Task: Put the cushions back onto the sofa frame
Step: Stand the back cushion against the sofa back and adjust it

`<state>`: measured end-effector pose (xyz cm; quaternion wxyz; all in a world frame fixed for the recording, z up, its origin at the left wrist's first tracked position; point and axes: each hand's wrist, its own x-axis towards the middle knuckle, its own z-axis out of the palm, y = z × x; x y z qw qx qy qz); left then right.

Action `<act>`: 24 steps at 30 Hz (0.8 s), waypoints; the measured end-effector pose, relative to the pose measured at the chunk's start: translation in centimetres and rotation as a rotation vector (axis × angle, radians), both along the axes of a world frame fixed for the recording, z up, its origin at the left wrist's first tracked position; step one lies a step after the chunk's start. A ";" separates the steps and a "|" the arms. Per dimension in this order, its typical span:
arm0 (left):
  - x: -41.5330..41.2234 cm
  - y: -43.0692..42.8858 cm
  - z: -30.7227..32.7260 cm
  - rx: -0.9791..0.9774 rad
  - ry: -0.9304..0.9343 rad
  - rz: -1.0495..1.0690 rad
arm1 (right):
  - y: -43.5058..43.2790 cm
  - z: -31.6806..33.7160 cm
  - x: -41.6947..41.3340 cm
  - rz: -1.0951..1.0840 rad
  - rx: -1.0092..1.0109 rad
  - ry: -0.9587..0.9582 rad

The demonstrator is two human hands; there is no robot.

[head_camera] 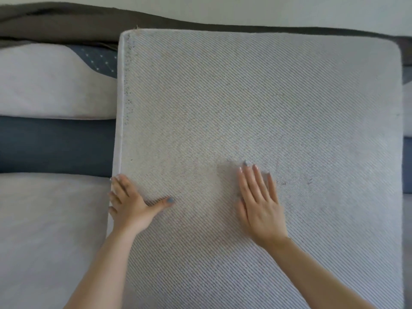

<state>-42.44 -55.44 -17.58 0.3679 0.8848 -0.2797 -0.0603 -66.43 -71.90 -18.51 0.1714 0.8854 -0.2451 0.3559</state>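
Biggest item: ribbed cushion (267, 97), pale grey w/ fine diagonal stripes, fills centre and right of view. Its far edge meets a dark brown throw (66, 23) running along the back. Near edge is out of frame at the bottom. Rounded far-right corner. The left side wall shows as a narrow pale strip, w/ dark specks on the top face just inside that edge.

Left of it, near the bottom: plain light-grey cushion (49, 230), touching the ribbed cushion's left side. Above that, a navy band (55, 143) runs horizontally btwn the plain light-grey cushion and a second pale cushion (44, 85) further back. A slice of navy dotted fabric (100, 61) shows btwn the second pale cushion and the ribbed cushion's far-left corner. White wall (267, 7) across the top. Thin strip of navy (407, 163) at the far right edge; can't tell what it belongs to.

Right hand (260, 204): flat, palm down on the ribbed cushion's top, fingers straight and close together, a bit motion-blurred at the tips. Grasping nothing.

Left hand (129, 204): at the ribbed cushion's left edge, fingers wrapped over that edge, thumb (165, 202) spread out on the top face, so it's gripping the edge.
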 end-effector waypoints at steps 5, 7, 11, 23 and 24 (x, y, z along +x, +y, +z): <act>-0.2 -0.2 0.1 -0.009 0.009 0.008 | 0.9 1.6 -0.4 -0.002 0.013 -0.091; 0.0 -0.1 0.1 -0.030 0.012 0.015 | 1.0 2.1 -0.5 0.030 -0.002 -0.120; -0.2 -0.2 -0.2 -0.067 0.005 0.021 | -0.8 -0.4 -2.1 -0.018 0.013 -0.002; 0.3 -0.5 -0.3 -0.079 0.003 0.044 | -1.1 1.2 -3.0 -0.040 0.022 -0.065; 0.4 -0.4 -0.2 -0.080 0.016 0.043 | -1.1 0.7 -3.3 -0.043 0.007 -0.004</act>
